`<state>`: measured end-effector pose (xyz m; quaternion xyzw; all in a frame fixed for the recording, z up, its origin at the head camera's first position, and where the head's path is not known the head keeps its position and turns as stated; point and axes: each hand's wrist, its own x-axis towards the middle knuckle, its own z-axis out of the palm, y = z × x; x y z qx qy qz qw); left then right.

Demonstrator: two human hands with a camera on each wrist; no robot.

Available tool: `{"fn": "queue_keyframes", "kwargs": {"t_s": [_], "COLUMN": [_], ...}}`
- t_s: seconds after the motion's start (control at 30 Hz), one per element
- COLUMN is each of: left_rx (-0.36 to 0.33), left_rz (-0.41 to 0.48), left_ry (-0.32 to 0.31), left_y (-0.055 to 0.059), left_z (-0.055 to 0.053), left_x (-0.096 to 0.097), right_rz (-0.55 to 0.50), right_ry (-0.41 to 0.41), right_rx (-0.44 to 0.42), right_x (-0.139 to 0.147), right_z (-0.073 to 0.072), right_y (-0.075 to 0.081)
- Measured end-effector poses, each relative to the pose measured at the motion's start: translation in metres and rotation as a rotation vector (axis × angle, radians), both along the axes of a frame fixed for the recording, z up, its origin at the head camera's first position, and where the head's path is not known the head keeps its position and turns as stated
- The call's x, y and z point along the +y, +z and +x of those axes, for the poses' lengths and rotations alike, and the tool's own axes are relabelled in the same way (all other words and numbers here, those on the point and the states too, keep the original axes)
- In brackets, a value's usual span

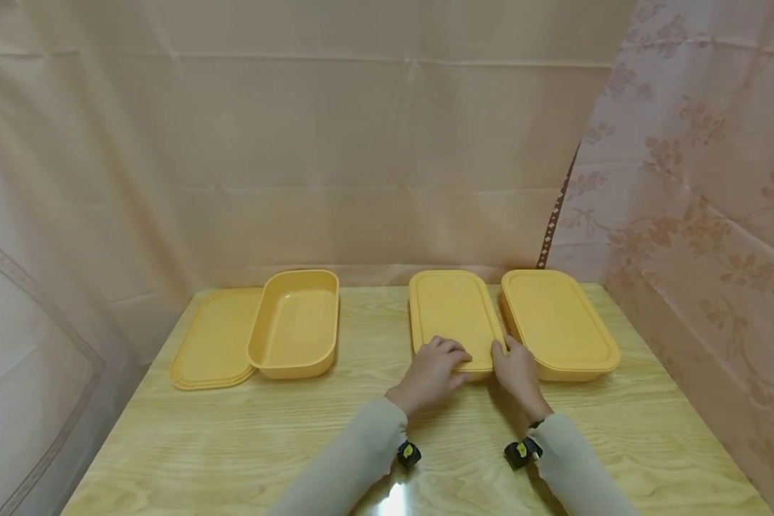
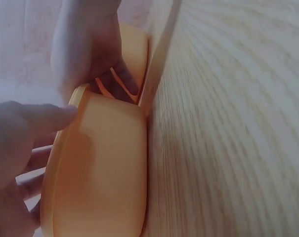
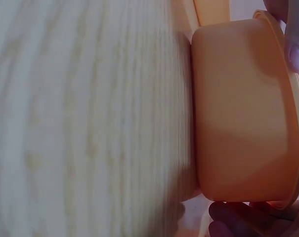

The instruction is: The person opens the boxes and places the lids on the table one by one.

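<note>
A yellow lidded food container (image 1: 454,308) stands at the back of the table, right of the middle. My left hand (image 1: 432,373) holds the front edge of its lid (image 1: 451,301), fingers bent over the top and thumb at the rim. At the front right corner, my right hand (image 1: 516,369) grips the container, its thumb at the lid's edge and its fingers down the side wall. In the left wrist view, those fingers reach between this container (image 2: 105,163) and its neighbour. The lid lies flat over the container, whose inside is hidden.
Close on the right stands a second lidded yellow container (image 1: 557,315). An open yellow container (image 1: 299,322) stands on the left, overlapping a loose yellow lid (image 1: 216,340). Curtains (image 1: 361,143) hang behind the wooden table (image 1: 264,444).
</note>
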<state>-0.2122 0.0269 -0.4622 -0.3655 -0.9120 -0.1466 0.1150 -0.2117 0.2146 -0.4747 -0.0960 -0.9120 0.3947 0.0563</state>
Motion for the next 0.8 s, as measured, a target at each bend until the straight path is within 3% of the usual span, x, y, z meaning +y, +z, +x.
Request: {"fn": "queue_keyframes", "kwargs": {"t_s": [0.4, 0.63, 0.8], "left_rx": [-0.012, 0.050, 0.141], "left_rz": [-0.137, -0.168, -0.249], "left_ry": [0.074, 0.117, 0.131], "left_y": [0.013, 0.012, 0.010], "left_z": [0.011, 0.016, 0.017], "left_x": [0.011, 0.015, 0.019], "right_rz": [0.022, 0.023, 0.043], "right_ry": [-0.009, -0.007, 0.004], "right_rx": [0.037, 0.025, 0.007], "right_x": [-0.001, 0.000, 0.001], "right_z": [0.000, 0.001, -0.001], "right_y": [-0.005, -0.004, -0.001]}}
